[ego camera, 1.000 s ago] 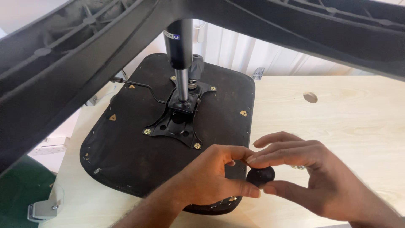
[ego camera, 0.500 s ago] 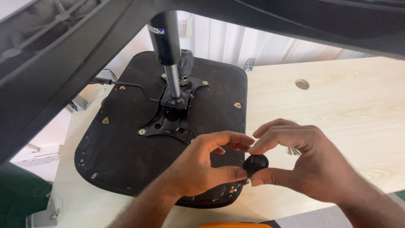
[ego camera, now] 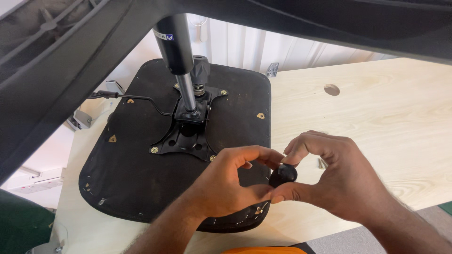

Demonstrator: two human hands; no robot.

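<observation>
Nearest the camera, both forearms come in from the bottom edge and meet just right of centre. The left hand (ego camera: pixel 226 186) rises from about 7 o'clock, wrist bent, fingers curled into a narrow hook with the thumb underneath. The right hand (ego camera: pixel 339 181) enters from 4 o'clock, its fingers arched over and the thumb pointing left. Between them sits a small black knob (ego camera: pixel 283 174), pinched by the fingertips of both hands; it looks round and glossy, though the fingers hide part of it, so its full shape is hard to tell.

The knob hangs over the near right corner of an upturned black seat (ego camera: pixel 136 178), which lies flat on a pale wooden table (ego camera: pixel 376 117). The seat's near edge sits close to the table's front edge at 6 o'clock. To the right, toward 3 o'clock, the tabletop is bare wood with plenty of open room. A small screw (ego camera: pixel 321 163) lies on it just beyond the right hand.

Farther off, at the seat's middle, a black metal plate (ego camera: pixel 186 138) is bolted down, and a steel column (ego camera: pixel 181 61) rises from it toward 12 o'clock. A thin lever (ego camera: pixel 129 97) runs out toward 10 o'clock. A round hole (ego camera: pixel 332 89) marks the table at 1 o'clock. Dark chair legs (ego camera: pixel 56 70) cross overhead.
</observation>
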